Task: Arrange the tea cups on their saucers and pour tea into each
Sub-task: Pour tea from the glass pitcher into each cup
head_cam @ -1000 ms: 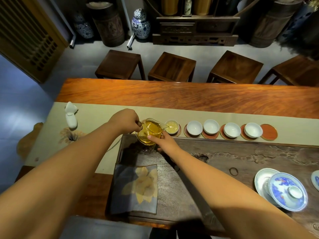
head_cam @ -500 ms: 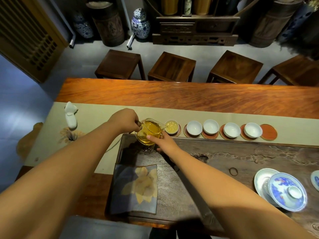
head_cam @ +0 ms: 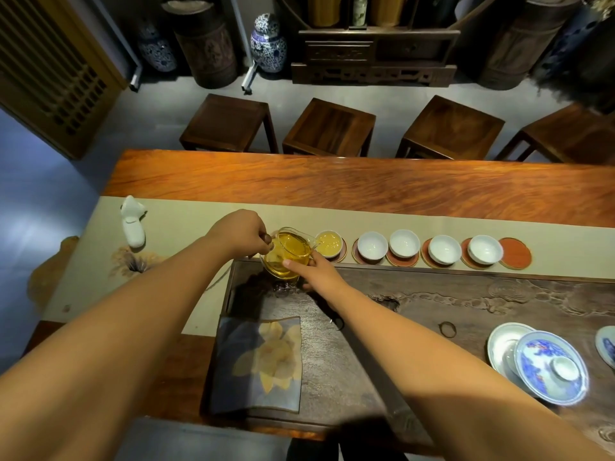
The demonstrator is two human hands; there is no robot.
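One cup (head_cam: pixel 328 243) holds yellow tea, four cups (head_cam: pixel 372 245) sit empty

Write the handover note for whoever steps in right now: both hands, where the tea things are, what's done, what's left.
Left hand: gripping the handle of the glass pitcher, tipped with its spout at the first cup.
Right hand: fingertips steadying the pitcher's side.
Cups: five in a row on the cloth runner, beyond the dark tea tray. The first cup holds tea; the other four are empty, some sitting off-centre on their saucers.
A sixth saucer at the far right is bare.
Left: fill the four empty cups, moving rightward. The pitcher looks roughly half full.
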